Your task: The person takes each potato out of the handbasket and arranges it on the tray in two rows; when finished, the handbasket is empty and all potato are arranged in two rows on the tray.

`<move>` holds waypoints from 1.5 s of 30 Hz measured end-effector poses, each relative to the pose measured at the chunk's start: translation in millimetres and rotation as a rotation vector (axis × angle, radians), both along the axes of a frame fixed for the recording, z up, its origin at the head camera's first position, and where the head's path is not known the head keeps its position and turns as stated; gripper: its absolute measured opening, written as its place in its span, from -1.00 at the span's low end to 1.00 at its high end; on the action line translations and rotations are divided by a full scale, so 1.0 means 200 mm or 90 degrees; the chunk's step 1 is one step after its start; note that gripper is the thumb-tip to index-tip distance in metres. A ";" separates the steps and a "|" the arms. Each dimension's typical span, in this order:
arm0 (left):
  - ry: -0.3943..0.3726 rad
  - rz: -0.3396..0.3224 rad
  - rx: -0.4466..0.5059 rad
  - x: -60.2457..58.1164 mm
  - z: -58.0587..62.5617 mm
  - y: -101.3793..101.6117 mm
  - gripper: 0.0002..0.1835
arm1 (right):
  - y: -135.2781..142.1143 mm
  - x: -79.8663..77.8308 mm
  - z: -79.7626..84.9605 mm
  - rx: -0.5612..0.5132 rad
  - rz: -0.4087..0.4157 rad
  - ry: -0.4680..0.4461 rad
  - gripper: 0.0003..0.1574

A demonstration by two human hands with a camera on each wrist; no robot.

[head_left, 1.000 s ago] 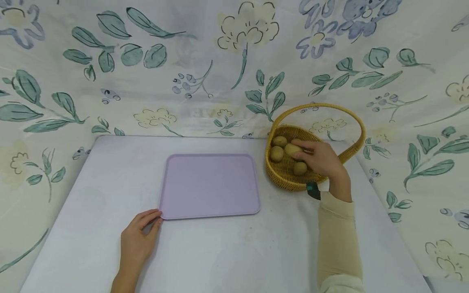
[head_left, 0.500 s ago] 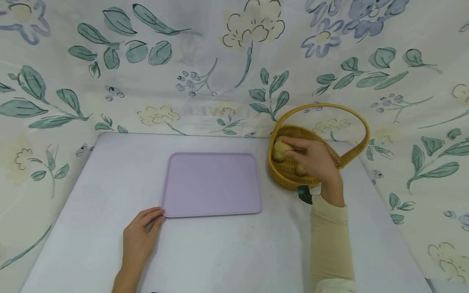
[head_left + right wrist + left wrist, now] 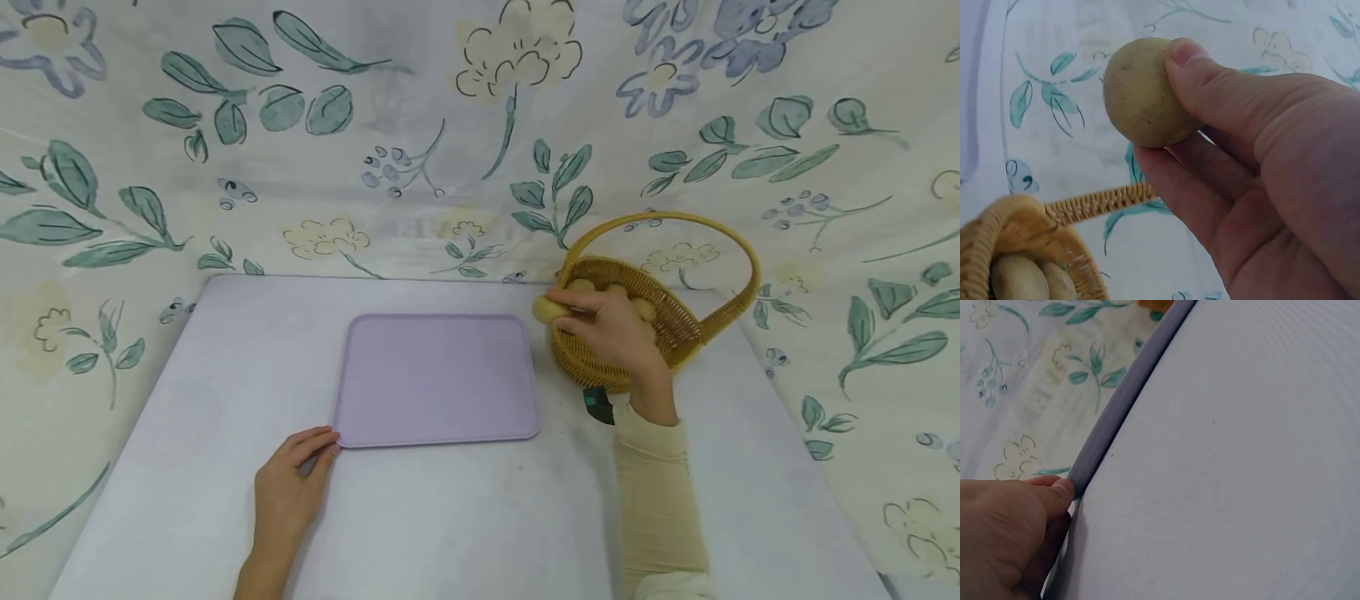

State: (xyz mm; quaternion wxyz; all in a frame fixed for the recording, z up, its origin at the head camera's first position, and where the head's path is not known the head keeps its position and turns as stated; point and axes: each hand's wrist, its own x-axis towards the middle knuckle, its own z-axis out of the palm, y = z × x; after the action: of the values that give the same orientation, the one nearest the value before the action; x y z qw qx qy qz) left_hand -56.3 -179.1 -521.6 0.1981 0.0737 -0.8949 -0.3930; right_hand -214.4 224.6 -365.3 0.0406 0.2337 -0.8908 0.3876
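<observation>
while the potato (image 3: pixel 549 311) was pinched between thumb and fingers of the right hand (image 3: pixel 613 327), over the left rim of the basket (image 3: pixel 581 367), the near left corner of the tray (image 3: pixel 438 379) was pinched by the left hand (image 3: pixel 292 479); clearing the rim steadily was advised.

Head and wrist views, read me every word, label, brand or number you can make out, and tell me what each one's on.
Nothing can be read for certain.
Floral cloth: faint letter-like marks, too blurred to read.
Dark wrist device: too small to tell.
Tray, basket, held potato: no text visible.
</observation>
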 end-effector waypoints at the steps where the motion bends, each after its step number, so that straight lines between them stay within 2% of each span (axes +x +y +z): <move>1: 0.000 0.000 0.000 0.00 0.00 0.00 -0.80 | -0.01 0.00 0.00 -0.001 -0.001 0.003 -0.48; 7: 0.001 -0.005 -0.003 0.00 0.00 0.00 -0.80 | -0.10 0.01 -0.01 -0.008 0.011 0.022 -0.48; 17: -0.021 0.001 -0.001 0.00 0.00 0.00 -0.81 | -0.29 -0.02 -0.04 -0.054 0.062 -0.049 -0.47; 25: -0.040 0.012 -0.003 0.00 0.02 0.01 -0.80 | -0.45 -0.06 -0.09 -0.059 0.089 -0.039 -0.47; 32: -0.047 0.019 0.004 0.00 0.02 0.00 -0.81 | -0.59 -0.07 -0.12 -0.061 0.130 -0.045 -0.46; 38: -0.045 0.028 0.007 0.00 0.02 0.00 -0.81 | -0.71 -0.07 -0.17 -0.077 0.166 -0.068 -0.45; 45: -0.053 0.034 0.010 0.01 0.02 0.01 -0.80 | -0.82 -0.07 -0.25 -0.069 0.165 -0.096 -0.43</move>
State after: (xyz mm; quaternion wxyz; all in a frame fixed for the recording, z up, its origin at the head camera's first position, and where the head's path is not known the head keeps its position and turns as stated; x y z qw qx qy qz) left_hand -55.1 -177.8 -516.9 0.1708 0.1154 -0.8970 -0.3910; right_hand -228.4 60.3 -414.5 -0.0638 0.3144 -0.8314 0.4537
